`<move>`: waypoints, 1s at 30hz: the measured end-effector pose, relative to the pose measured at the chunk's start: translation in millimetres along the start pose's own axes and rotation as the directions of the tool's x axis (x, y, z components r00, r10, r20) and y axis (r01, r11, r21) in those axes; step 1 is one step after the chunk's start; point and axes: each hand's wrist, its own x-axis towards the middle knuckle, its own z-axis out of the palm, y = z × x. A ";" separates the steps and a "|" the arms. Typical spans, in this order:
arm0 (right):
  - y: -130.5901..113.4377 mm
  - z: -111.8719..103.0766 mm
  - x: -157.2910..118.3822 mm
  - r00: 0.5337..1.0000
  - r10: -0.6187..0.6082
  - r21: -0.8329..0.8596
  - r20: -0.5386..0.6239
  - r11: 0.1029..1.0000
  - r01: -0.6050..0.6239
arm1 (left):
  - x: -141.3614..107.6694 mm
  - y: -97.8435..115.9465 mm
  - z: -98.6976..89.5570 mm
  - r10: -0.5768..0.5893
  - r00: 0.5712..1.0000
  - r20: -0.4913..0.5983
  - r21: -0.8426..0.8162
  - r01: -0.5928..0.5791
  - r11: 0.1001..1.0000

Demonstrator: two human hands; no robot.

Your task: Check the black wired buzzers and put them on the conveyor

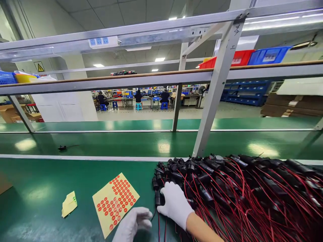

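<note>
- Right hand (175, 205), in a white glove: narrow, its thumb and fingers closed around a black cylinder (158, 198) at the near left corner of a large pile. The grip on the body, rather than the wires, probably helps part it from its neighbors.
- Left hand (135, 222), also gloved: fairly wide, fingers loosely curved toward the right hand, no object visible in its grasp. It seems placed to steady or receive something.
- Pile of black cylinders (207, 168): heaped on the right of the bench, with red wires (227, 208) trailing toward the person. Bodies mostly at the far side and leads nearer perhaps limit tangling, though many wires cross.
- Sheet of round red stickers (116, 201): pale yellow, lying flat and at an angle just beside the left hand, apparently for easy reach. Some spots have no sticker.
- Torn yellow scrap (69, 204): farther left, apart from the sheet.
- Green bench (37, 178): a small black part (62, 148) with a thin lead lies beyond its pale dividing strip.
- Metal frame (214, 87): its shelf holds a red bin (242, 57) and a blue bin (268, 55), likely raised to save working space.
- Background: people sit on blue stools at other workstations.
</note>
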 end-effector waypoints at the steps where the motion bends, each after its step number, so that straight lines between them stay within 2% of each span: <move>1: 1.3 1.9 -0.9 1.000 -0.001 0.004 -0.013 1.000 0.001 | 11.1 -7.3 0.3 -0.022 0.999 -0.025 0.029 0.022 0.999; 5: 4.1 1.8 -4.9 0.998 -0.006 0.014 -0.066 1.000 0.007 | 39.2 -32.1 2.4 -0.043 0.986 -0.160 0.102 0.059 0.993; 8: 0.7 -3.7 -11.5 0.994 -0.019 0.013 -0.109 1.000 0.020 | 45.7 -35.3 13.7 -0.069 0.972 -0.226 0.142 0.103 0.985; 10: -3.6 -7.9 -18.5 0.991 -0.040 0.009 -0.128 0.999 0.042 | 44.0 -26.5 27.4 -0.072 0.979 -0.190 0.166 0.104 0.981; 14: -4.7 -17.0 -35.8 0.983 -0.098 0.021 -0.153 0.995 0.102 | 30.7 1.3 54.5 -0.003 1.000 0.004 0.187 0.002 0.982; 17: 9.1 -31.1 -46.6 0.943 -0.180 0.194 -0.280 0.952 0.239 | 20.5 9.8 62.4 0.001 0.995 0.101 0.061 -0.007 0.998; 20: 26.2 -55.1 -54.1 0.888 -0.197 0.405 -0.416 0.834 0.375 | 15.0 7.3 63.0 -0.002 0.987 0.159 0.025 -0.002 1.000; 22: 31.5 -72.6 -59.0 0.869 -0.211 0.461 -0.447 0.779 0.426 | 12.5 7.2 64.3 -0.013 0.983 0.181 0.080 -0.001 0.997; 25: 28.2 -92.4 -67.9 0.860 -0.279 0.462 -0.426 0.751 0.472 | 6.9 16.1 70.6 -0.023 0.990 0.138 0.259 -0.013 0.966; 28: 19.6 -98.7 -74.9 0.869 -0.329 0.415 -0.370 0.778 0.471 | -2.0 29.8 78.8 -0.018 0.996 0.089 0.369 -0.016 0.929; 30: 15.0 -95.2 -76.2 0.839 -0.384 0.328 -0.387 0.792 0.514 | -8.5 35.5 82.7 -0.020 0.996 0.085 0.354 -0.012 0.935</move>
